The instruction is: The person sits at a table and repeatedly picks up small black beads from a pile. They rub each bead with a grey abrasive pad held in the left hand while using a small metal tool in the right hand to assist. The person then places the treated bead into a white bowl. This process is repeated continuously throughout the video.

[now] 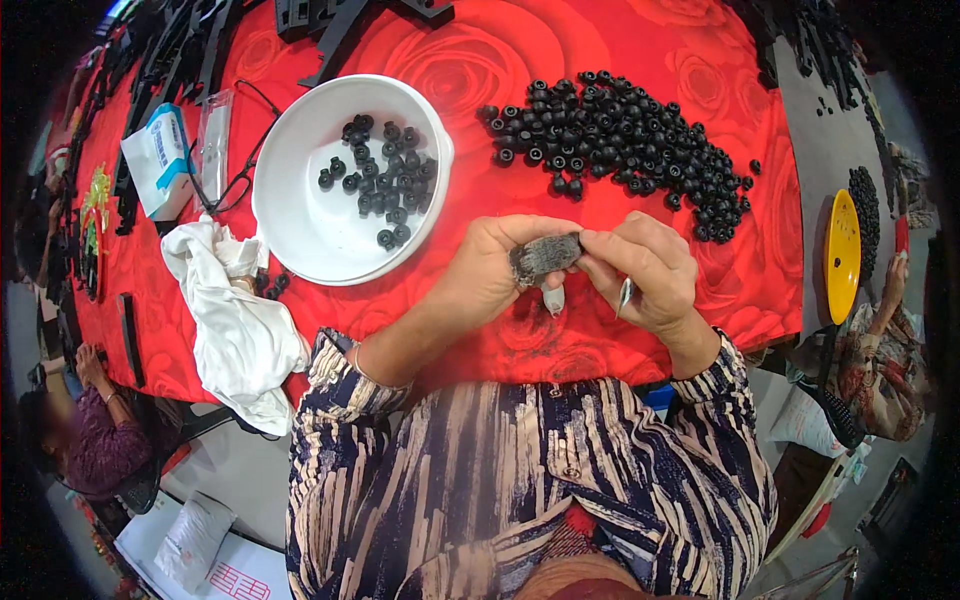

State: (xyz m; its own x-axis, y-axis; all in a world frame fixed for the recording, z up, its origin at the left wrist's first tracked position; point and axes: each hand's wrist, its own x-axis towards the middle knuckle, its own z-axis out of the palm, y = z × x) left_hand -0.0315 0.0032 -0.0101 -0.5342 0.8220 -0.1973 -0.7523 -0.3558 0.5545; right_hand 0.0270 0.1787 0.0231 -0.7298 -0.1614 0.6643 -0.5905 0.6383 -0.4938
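My left hand (485, 262) is closed, its thumb over a dark grey, rough-looking piece (545, 256). I cannot tell whether this is a held thing or a dirty wrap on a finger. Just below it shows a whitish fingertip cover (553, 299). My right hand (648, 268) meets it from the right, fingertips pinched at the grey piece's end. A small, thin metal blade (626, 296) sticks out below its curled fingers. A white bowl (300, 235) at left contains several small black knob-like parts (390, 185). Beyond my hands lies a large heap of similar parts (630, 140).
Left of the bowl are a white cloth (235, 325), eyeglasses (238, 185) and a blue-white packet (160, 160). Long black parts (345, 40) lie at the far edge of the red tablecloth (470, 70). A yellow plate (843, 255) is at right. Other people sit at both sides.
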